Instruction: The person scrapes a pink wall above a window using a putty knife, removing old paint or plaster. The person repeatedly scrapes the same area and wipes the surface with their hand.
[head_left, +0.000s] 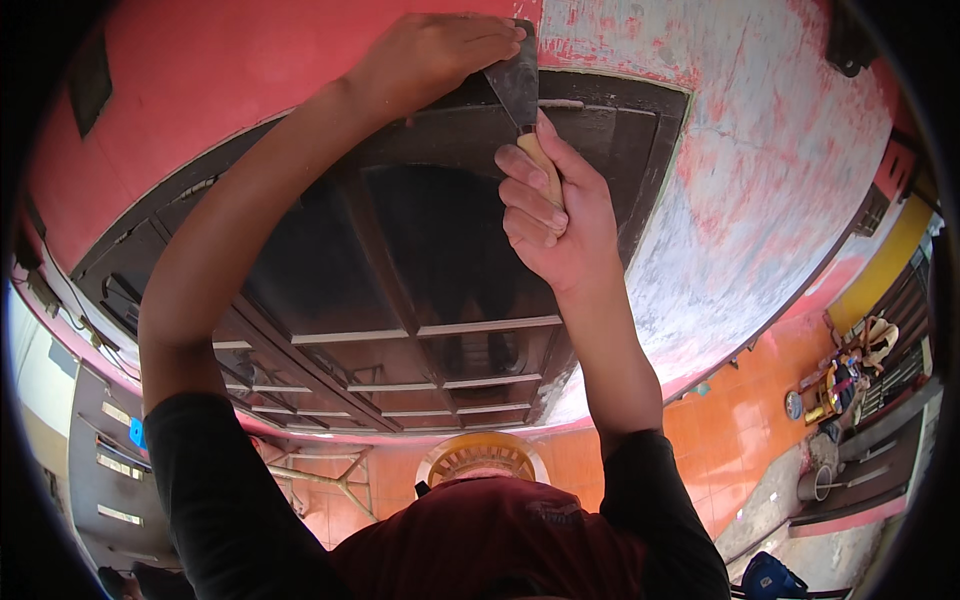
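My right hand (551, 202) is closed round the wooden handle of a paint scraper (517, 86), its metal blade pointing up. At the top of the view, my left hand (442, 60) reaches across, its fingertips on the blade near the broad edge. The blade lies over the wall just above a dark wooden window frame (615, 90). Left of the blade the wall (247, 60) is solid pink-red; to the right the wall (750, 165) is patchy, with pale grey-white showing among red traces. Whether the blade's edge touches the wall, I cannot tell.
Dark glass panes (457, 240) fill the window below my hands. Beneath me a round wooden seat (484, 456) stands on orange floor tiles (697, 450), beside a wooden frame (337, 476). Cables (67, 289) run along the left wall. A bucket (815, 484) and a cluttered stand (832, 390) are at right.
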